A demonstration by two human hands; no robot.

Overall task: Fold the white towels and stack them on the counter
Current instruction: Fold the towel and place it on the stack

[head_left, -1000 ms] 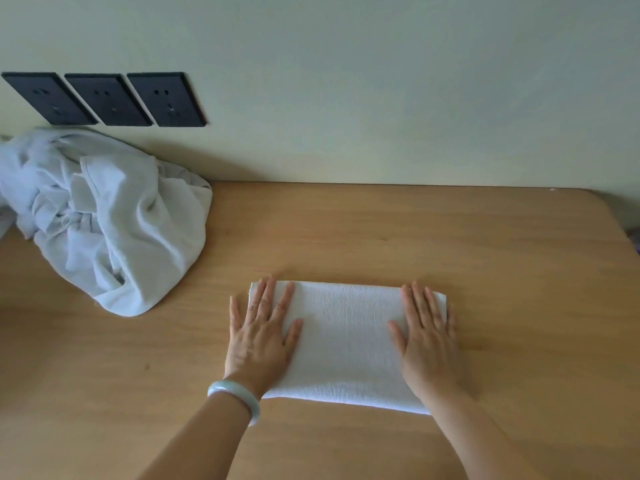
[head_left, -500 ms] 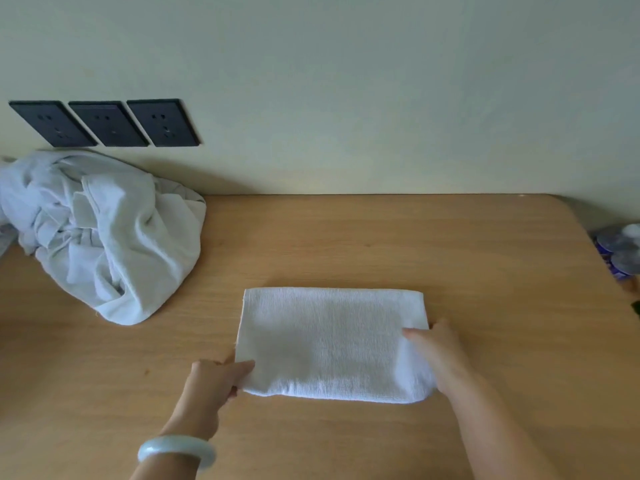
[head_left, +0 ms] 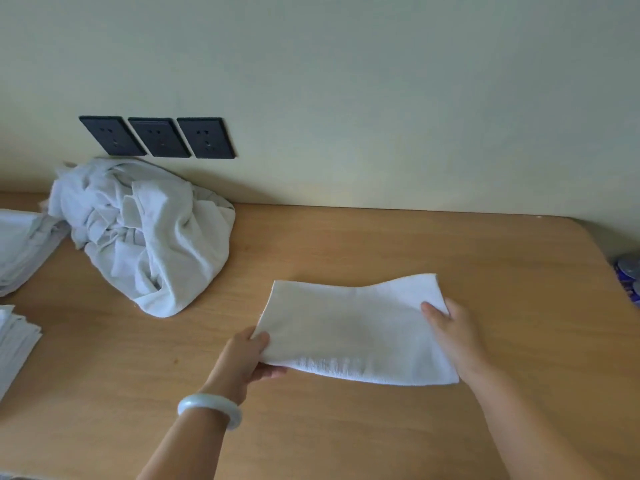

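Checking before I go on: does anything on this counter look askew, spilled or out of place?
Nothing spilled or damaged. The left hand and right hand grip the folded towel by its ends. Only the towel stack at the left edge looks untidy: its layers sit staggered, not flush.

light: soft, even, dim | shadows: faint | blur: slight overall | edges: wide-angle bowing, no glare

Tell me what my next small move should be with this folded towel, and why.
Probably carry the folded towel left and lay it on the stack of folded towels at the left edge of the counter. The left hand and right hand grip its two ends, it looks fully folded and partly lifted, and the crumpled pile waits behind.
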